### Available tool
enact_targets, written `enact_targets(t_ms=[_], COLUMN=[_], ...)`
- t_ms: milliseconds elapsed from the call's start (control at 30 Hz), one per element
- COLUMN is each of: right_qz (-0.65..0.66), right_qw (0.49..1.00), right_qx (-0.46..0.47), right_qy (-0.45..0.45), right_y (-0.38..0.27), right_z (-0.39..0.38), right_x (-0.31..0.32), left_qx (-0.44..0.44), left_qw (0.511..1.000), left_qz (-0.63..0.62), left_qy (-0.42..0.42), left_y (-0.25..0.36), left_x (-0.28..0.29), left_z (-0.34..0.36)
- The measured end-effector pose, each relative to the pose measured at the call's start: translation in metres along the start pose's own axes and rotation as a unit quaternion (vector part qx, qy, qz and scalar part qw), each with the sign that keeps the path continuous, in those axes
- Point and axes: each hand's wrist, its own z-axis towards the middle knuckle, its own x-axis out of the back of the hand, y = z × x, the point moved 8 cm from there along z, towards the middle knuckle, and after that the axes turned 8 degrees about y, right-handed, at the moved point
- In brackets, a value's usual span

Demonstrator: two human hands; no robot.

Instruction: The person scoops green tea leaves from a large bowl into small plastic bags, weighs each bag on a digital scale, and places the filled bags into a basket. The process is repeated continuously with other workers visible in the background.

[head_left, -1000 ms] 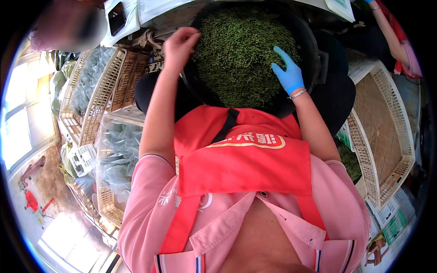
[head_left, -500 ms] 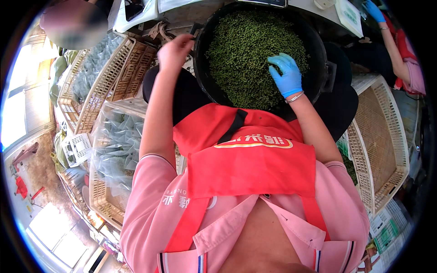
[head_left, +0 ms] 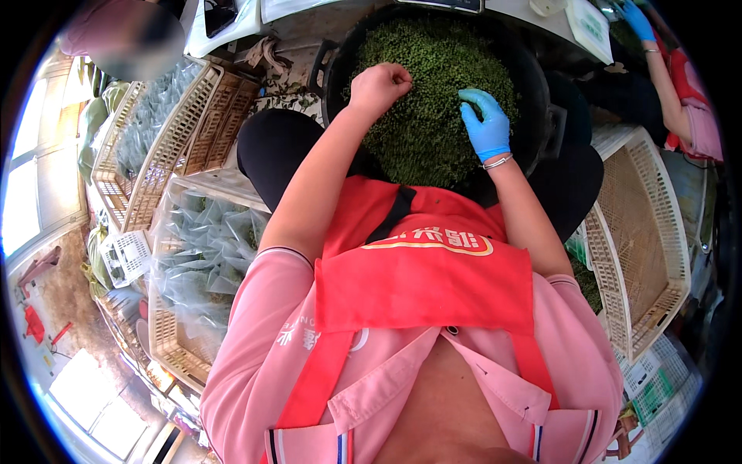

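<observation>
A large black tub between my knees is heaped with small green berries that look like green peppercorns. Bare, my left hand is over the left part of the heap with its fingers curled together; anything in them is too small or hidden to make out. My right hand, in a blue glove, is at the right side of the heap. Its thumb stands apart from its bent fingers, and nothing shows between them.
On the left, plastic crates hold clear bags of green stuff. An empty-looking beige crate stands right. A white table edge crosses beyond the tub. At far right is another person's blue-gloved hand.
My left hand has come from outside the tub's left rim to over the berries, its fingers now curled. My right hand has barely shifted, its thumb and fingers still apart.
</observation>
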Motion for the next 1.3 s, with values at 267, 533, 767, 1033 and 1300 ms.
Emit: enact_targets(t_ms=[267, 533, 767, 1033, 1300], right_qz=[-0.030, 0.254, 0.143, 0.104, 0.102], right_qw=[0.994, 0.942, 0.985, 0.993, 0.984], right_qx=[0.097, -0.150, -0.099, -0.062, -0.146], right_qy=[-0.049, -0.159, -0.018, -0.008, 0.009], right_y=[-0.040, -0.018, 0.007, 0.010, 0.047], right_z=[0.007, -0.001, 0.011, -0.002, -0.007], right_x=[-0.020, -0.059, -0.008, 0.007, 0.011], left_qx=[0.147, 0.145, 0.115, 0.135, 0.018], left_qw=[0.931, 0.883, 0.992, 0.985, 0.995], left_qz=[-0.331, -0.443, -0.057, 0.087, -0.006], left_qy=[-0.051, -0.060, -0.005, 0.070, 0.094], left_y=[-0.009, 0.008, -0.038, -0.083, -0.004], left_x=[0.003, 0.010, 0.035, 0.002, -0.018], left_z=[-0.019, -0.043, -0.030, 0.046, 0.053])
